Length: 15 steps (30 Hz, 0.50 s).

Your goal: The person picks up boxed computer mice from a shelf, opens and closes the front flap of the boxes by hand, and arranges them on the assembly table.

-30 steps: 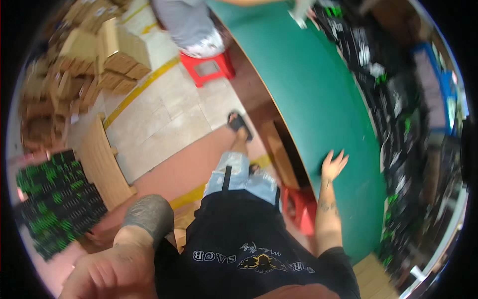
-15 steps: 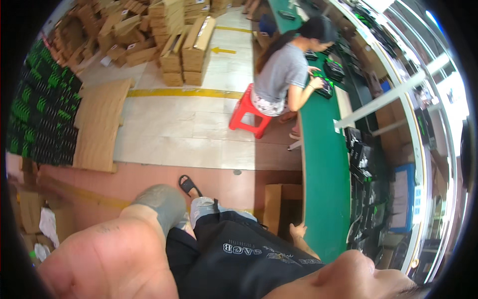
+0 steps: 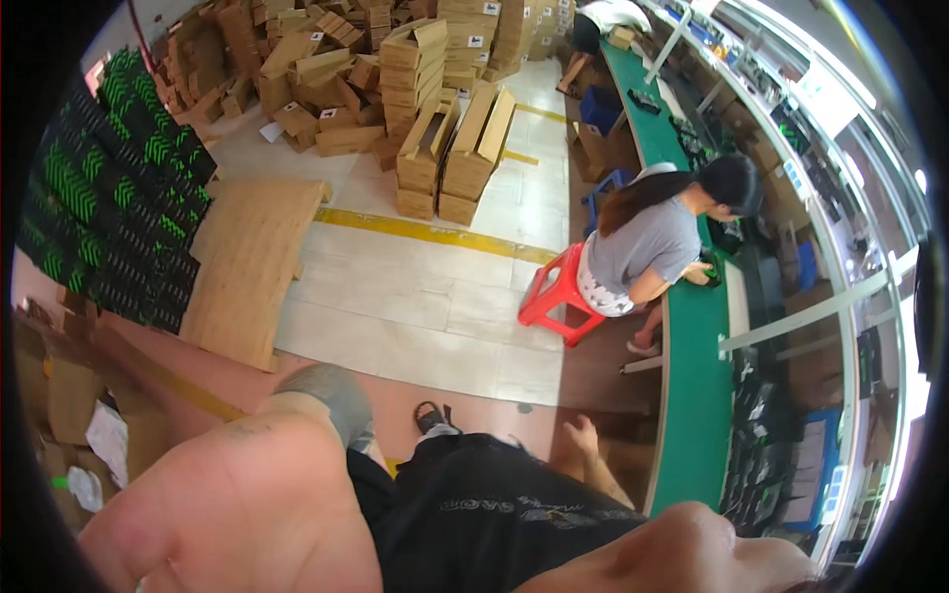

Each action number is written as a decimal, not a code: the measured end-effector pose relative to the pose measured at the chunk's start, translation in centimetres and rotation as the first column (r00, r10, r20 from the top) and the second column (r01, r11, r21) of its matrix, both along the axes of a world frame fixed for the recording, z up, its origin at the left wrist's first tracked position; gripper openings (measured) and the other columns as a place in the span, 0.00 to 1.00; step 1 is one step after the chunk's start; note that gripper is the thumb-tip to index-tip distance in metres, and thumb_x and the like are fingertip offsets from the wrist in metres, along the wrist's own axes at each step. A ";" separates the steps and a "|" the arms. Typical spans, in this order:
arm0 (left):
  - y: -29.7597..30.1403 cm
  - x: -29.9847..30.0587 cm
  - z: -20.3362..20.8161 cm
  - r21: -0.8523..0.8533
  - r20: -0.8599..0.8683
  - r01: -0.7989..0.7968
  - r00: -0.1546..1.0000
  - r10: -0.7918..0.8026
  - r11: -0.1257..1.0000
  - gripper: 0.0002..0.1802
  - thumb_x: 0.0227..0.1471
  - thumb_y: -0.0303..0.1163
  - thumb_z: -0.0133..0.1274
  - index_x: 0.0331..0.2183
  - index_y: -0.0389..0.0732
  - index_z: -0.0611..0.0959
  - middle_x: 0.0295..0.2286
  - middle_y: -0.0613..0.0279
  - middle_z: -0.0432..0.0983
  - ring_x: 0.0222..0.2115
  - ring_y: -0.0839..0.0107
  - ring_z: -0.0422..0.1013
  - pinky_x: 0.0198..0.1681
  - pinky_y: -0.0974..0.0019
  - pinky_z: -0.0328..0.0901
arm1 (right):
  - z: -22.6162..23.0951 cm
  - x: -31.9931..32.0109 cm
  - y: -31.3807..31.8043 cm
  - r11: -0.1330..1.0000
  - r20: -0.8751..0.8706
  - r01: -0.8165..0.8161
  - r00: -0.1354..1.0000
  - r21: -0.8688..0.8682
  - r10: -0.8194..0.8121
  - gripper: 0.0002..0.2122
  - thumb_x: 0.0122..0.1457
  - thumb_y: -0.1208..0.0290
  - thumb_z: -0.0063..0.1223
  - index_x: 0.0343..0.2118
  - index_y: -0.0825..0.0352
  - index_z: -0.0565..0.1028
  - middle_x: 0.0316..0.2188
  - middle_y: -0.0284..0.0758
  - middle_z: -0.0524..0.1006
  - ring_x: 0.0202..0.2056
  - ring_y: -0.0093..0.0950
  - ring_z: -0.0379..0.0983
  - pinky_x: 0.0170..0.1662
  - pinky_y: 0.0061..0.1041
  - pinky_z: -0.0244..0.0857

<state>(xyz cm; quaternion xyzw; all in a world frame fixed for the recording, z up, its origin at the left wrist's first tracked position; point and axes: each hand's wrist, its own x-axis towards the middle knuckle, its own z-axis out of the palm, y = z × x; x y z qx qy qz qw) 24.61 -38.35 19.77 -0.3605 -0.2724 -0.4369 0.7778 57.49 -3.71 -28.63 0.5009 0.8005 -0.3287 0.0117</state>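
Beside the long green surface (image 3: 692,425), low down and a little to its left, we hold out our right hand (image 3: 581,433). It has nothing in it, and its fingers are loose and apart. It is near the edge of the surface, but we do not see it touch. Our left hand (image 3: 247,514) is up very close to the camera, so it looks huge. Its fingers are out of sight, so we cannot tell if it is holding something.

We wear a black shirt (image 3: 494,514), and one black sandal (image 3: 429,416) pokes out past it on the pink floor (image 3: 494,410). Along the right side of the surface is a messy row of black things (image 3: 756,435), with a blue board (image 3: 816,465) next to them. Farther up, a co-worker (image 3: 647,242) in a grey top sits on a red stool (image 3: 565,301), with a hand at a black and green thing (image 3: 704,274).

Over on the left, a tall stack of black and green boxes (image 3: 114,188) is just beside a wooden board (image 3: 247,267). Past a yellow line (image 3: 435,232) stand two tall brown boxes (image 3: 479,148), with a big jumbled pile of cartons (image 3: 321,94) behind them.
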 end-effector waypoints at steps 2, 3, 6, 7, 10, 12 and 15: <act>0.9 -1.3 0.2 0.033 0.014 0.073 0.997 -0.074 0.997 0.18 0.45 0.53 0.39 0.34 0.55 0.73 0.37 0.76 0.66 0.45 0.71 0.57 0.51 0.55 0.45 | 1.9 -3.4 -0.9 0.991 -0.060 -0.124 0.991 -0.055 0.120 0.24 0.47 0.60 0.54 0.46 0.69 0.67 0.41 0.47 0.70 0.41 0.38 0.68 0.45 0.31 0.62; 1.9 -1.6 0.3 0.055 0.018 0.111 0.994 -0.112 0.992 0.18 0.46 0.52 0.40 0.35 0.54 0.73 0.37 0.75 0.66 0.45 0.70 0.56 0.52 0.55 0.44 | 2.4 -4.9 -1.4 0.989 -0.121 -0.143 0.983 -0.025 0.139 0.25 0.46 0.60 0.54 0.46 0.68 0.67 0.43 0.47 0.69 0.44 0.40 0.66 0.47 0.32 0.60; 6.0 -1.2 0.7 0.120 0.016 0.224 0.974 -0.228 0.967 0.17 0.47 0.49 0.41 0.36 0.51 0.73 0.40 0.72 0.65 0.47 0.68 0.55 0.54 0.54 0.41 | 3.5 -5.9 -3.2 0.997 -0.158 -0.070 0.985 -0.043 0.063 0.25 0.46 0.59 0.53 0.47 0.67 0.66 0.45 0.47 0.68 0.47 0.42 0.64 0.50 0.34 0.57; 7.8 -0.3 1.0 0.139 0.009 0.264 0.963 -0.268 0.954 0.17 0.47 0.48 0.41 0.37 0.50 0.73 0.41 0.71 0.65 0.48 0.67 0.54 0.55 0.54 0.41 | 3.7 -5.3 -3.0 0.996 -0.128 -0.003 0.992 -0.094 -0.009 0.25 0.46 0.59 0.54 0.47 0.68 0.66 0.46 0.46 0.68 0.48 0.41 0.63 0.50 0.33 0.57; 13.5 0.6 3.2 0.133 -0.088 0.464 0.886 -0.456 0.876 0.17 0.48 0.44 0.42 0.38 0.47 0.73 0.44 0.67 0.65 0.50 0.65 0.52 0.58 0.53 0.38 | 0.2 -0.1 -3.3 0.973 -0.045 0.175 0.982 -0.152 -0.183 0.27 0.45 0.58 0.54 0.47 0.66 0.67 0.47 0.46 0.67 0.50 0.40 0.62 0.53 0.31 0.55; 18.2 3.5 4.3 0.111 -0.092 0.547 0.837 -0.540 0.829 0.20 0.51 0.45 0.40 0.42 0.45 0.72 0.49 0.65 0.61 0.55 0.60 0.46 0.59 0.53 0.34 | -1.9 4.9 -4.0 0.937 0.010 0.331 0.943 -0.109 -0.332 0.26 0.41 0.58 0.56 0.43 0.70 0.71 0.37 0.46 0.74 0.40 0.37 0.71 0.46 0.28 0.63; 25.0 10.1 5.2 0.073 -0.069 0.732 0.681 -0.729 0.677 0.19 0.45 0.53 0.41 0.38 0.58 0.73 0.38 0.80 0.66 0.46 0.71 0.57 0.50 0.56 0.47 | -8.0 14.6 -5.5 0.859 0.090 0.496 0.868 -0.129 -0.488 0.24 0.45 0.57 0.52 0.40 0.72 0.70 0.38 0.50 0.72 0.44 0.39 0.69 0.47 0.32 0.62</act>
